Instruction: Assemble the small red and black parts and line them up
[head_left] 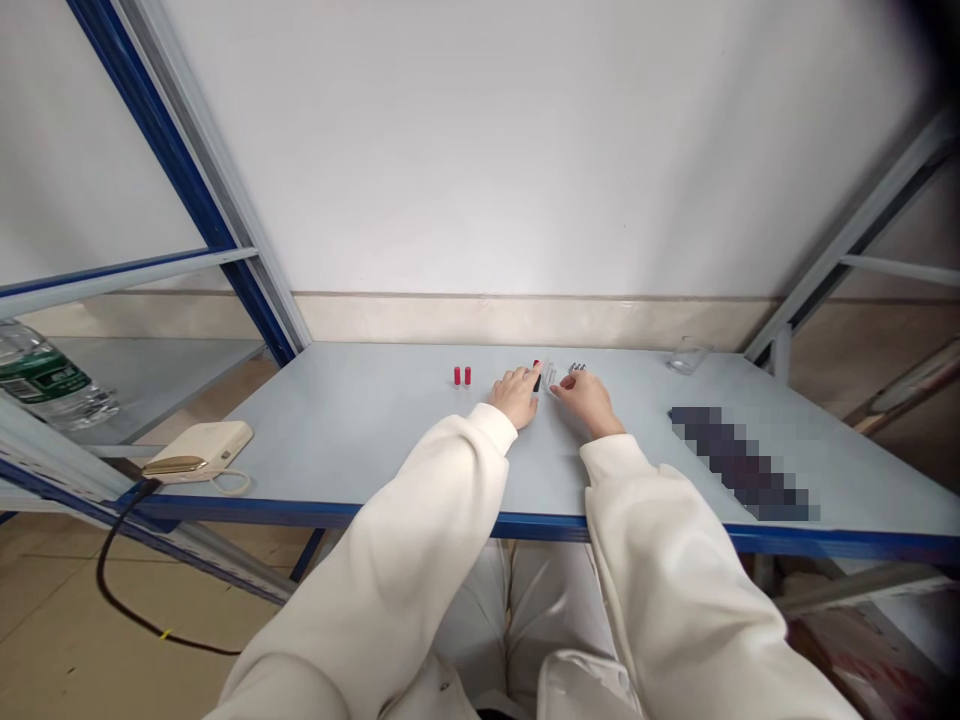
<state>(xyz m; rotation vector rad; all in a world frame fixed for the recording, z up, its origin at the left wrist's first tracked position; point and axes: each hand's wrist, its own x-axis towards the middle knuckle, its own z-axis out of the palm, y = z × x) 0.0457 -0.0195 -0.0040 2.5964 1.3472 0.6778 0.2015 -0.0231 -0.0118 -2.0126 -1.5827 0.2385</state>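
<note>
My left hand (515,397) rests on the grey table with its fingers stretched forward and lying low. A small black piece (537,383) with a red piece (536,363) behind it sits right at its fingertips, partly hidden by them. Thumb and forefinger of my right hand (589,400) are pinched together at the lower edge of a small clear plastic piece (550,374). Just behind the right hand are several tiny silver pieces (577,367), partly covered by the fingers. Left of both hands stand two small red cylinders (462,376), side by side.
At the table's back right is a clear glass-like container (687,356). A pixelated dark strip (739,462) lies at the right. A cream-coloured device (202,450) with a black cable is at the left front corner. Blue-grey frame posts (217,200) flank the table; a water bottle (49,375) lies left.
</note>
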